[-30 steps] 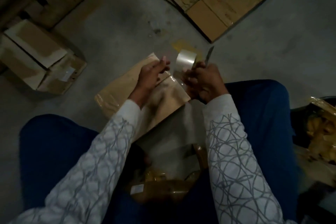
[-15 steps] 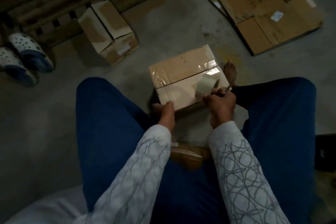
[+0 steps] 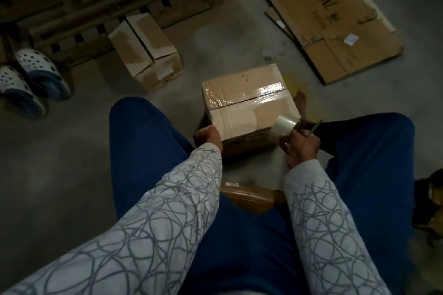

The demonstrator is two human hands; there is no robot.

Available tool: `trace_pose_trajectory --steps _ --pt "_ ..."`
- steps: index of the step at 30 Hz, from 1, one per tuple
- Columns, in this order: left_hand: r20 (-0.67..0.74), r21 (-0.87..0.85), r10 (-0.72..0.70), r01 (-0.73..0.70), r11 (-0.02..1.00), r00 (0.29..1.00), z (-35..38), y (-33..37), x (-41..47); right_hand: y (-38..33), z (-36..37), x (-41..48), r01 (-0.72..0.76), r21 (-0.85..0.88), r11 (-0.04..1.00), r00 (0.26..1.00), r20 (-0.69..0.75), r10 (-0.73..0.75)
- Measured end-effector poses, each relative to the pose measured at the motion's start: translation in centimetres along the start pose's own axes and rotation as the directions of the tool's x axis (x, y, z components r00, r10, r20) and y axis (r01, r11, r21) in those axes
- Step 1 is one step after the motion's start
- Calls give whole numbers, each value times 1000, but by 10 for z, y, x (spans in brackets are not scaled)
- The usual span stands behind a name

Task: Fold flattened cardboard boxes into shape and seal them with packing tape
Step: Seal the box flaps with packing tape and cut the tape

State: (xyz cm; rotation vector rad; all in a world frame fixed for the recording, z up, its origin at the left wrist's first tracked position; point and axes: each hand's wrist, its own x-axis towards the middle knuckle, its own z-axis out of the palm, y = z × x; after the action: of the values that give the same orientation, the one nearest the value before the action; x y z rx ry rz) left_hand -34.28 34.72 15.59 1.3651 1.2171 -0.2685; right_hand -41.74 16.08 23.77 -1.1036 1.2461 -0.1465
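Tape roll point(image 3: 286, 124) shifted to box point(image 3: 242, 86) corner, bare foot point(image 3: 300, 100) beyond

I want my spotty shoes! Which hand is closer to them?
Left. The left hand holds the taped box at its corner on the side of the shoes. The right hand holds the tape roll across the box, farther away.

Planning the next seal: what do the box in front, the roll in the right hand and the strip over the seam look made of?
Box: brown cardboard, matte; dull tan faces, creased flap edges. Tape roll in the right hand: probably clear plastic film, glossy; pale and translucent-looking. Seam strip: seemingly the same film; bright glare and wrinkles over the flaps.
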Motion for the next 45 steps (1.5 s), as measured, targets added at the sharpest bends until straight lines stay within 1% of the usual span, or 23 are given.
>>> trace_pose_trajectory --steps 1,3,5,6,9,10,11,12,13,14,15,16,18,21,24,26,29,31,34,37,40,43,45 --pt "-8 105 38 -37 994 999 2 4 0 2 0 2 -11 -9 1000 1000 2 11" --pt "11 204 67 -68 977 998 7 7 10 2 3 2 -32 -10 999 999 11 33" --pt "52 283 87 -98 954 995 9 9 13 3 7 2 -48 -27 998 999 19 49" --pt "39 275 101 -108 955 994 12 11 9 3 9 1 -48 -34 998 998 28 49" --pt "-37 400 85 -63 914 996 17 21 -8 0 15 1 19 -123 992 996 91 -7" --pt "-28 464 142 -113 878 989 21 26 -20 -1 17 0 57 -159 986 990 135 -35" --pt "28 522 238 -217 825 971 25 32 -32 -3 19 -1 97 -180 979 980 191 -62" --pt "146 536 329 -355 766 933 27 38 -46 -6 20 -5 127 -207 970 964 255 -72" --pt "304 492 365 -474 731 880 30 41 -58 -7 22 -6 178 -249 952 944 317 -94" --pt "449 445 309 -510 736 838 30 43 -72 -10 23 -8 241 -303 922 922 368 -120" --pt "550 410 198 -468 783 812 29 43 -85 -12 24 -10 304 -329 894 897 414 -153" --pt "602 417 55 -372 829 796 25 43 -94 -13 24 -11 335 -328 883 879 446 -168" --pt "619 486 -148 -228 843 771 13 38 -108 -11 24 -9 330 -289 899 866 471 -166" --pt "540 487 -251 -55 872 803 1 22 -116 -5 25 -13 273 -195 942 901 394 -179" --pt "550 339 -329 155 928 767 -3 16 -129 3 31 -30 217 -157 963 954 244 -175" --pt "510 229 -255 156 961 821 -1 17 -135 12 37 -39 222 -197 955 968 159 -192" --pt "327 112 -53 17 994 944 0 14 -137 23 44 -45 223 -262 939 970 153 -188" --pt "257 111 48 -78 991 965 -1 14 -139 26 45 -48 169 -249 954 976 175 -127" --pt "226 205 140 -188 960 964 -5 16 -139 27 45 -52 102 -232 967 979 197 -56" --pt "214 341 238 -301 891 947 -8 16 -137 27 45 -54 99 -242 965 983 175 -57" --pt "214 476 270 -341 811 939 -9 16 -135 29 47 -56 95 -263 960 985 167 -52" --pt "189 631 368 -400 664 910 -9 24 -126 30 43 -58 133 -361 923 973 226 -52" --pt "257 712 440 -477 516 860 -9 35 -121 26 37 -61 241 -531 812 952 292 -91"
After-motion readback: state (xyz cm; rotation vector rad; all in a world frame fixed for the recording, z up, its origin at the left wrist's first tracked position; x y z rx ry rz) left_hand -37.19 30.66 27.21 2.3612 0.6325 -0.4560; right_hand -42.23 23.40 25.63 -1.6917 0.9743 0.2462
